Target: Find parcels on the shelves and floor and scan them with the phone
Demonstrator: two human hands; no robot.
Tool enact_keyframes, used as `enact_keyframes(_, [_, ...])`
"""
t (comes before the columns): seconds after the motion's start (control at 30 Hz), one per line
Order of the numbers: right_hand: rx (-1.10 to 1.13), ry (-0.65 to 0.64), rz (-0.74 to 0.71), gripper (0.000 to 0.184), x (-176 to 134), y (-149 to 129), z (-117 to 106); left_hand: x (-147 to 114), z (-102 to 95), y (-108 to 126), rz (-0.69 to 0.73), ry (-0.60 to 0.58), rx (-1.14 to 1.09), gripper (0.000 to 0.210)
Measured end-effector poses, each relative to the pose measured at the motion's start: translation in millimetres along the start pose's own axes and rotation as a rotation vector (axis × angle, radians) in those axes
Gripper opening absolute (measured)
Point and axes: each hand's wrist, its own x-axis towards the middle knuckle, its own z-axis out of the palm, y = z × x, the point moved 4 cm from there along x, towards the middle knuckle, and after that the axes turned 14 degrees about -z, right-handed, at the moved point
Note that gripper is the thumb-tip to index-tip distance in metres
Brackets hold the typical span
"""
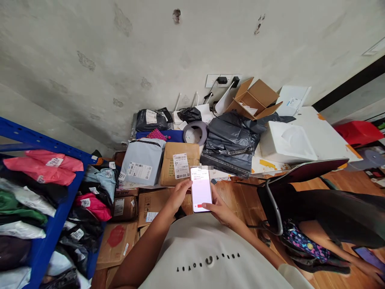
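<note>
The white table [327, 134] stood against the wall [186, 48], its top marked with yellow-orange patches. A grey parcel [140, 154] and a cardboard box [170, 162] lay side by side near its left end, black plastic bags [230, 134] in the middle, and a white box [270, 144] to their right. The blue shelf [49, 230] carried heaped parcels [45, 166]. A chair [276, 204] stood on the wooden floor [230, 196].

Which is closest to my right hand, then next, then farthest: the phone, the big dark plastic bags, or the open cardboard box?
1. Phone: touching your right hand.
2. Dark plastic bags: ahead, on the table.
3. Open cardboard box: farther back, beyond the bags.
</note>
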Motion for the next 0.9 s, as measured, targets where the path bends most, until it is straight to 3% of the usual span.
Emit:
enact_keyframes(0.37, [-0.073, -0.025, -0.012, 0.087, 0.1, -8.2, -2.9, 7.4, 4.4, -3.7, -0.004, -0.025, 0.022, 0.058])
enact_keyframes(0.9, [-0.125, -0.074, -0.029, 0.081, 2.6, -1.8, -12.4, 8.7, 6.3, -0.3, 0.006, -0.031, 0.031, 0.050])
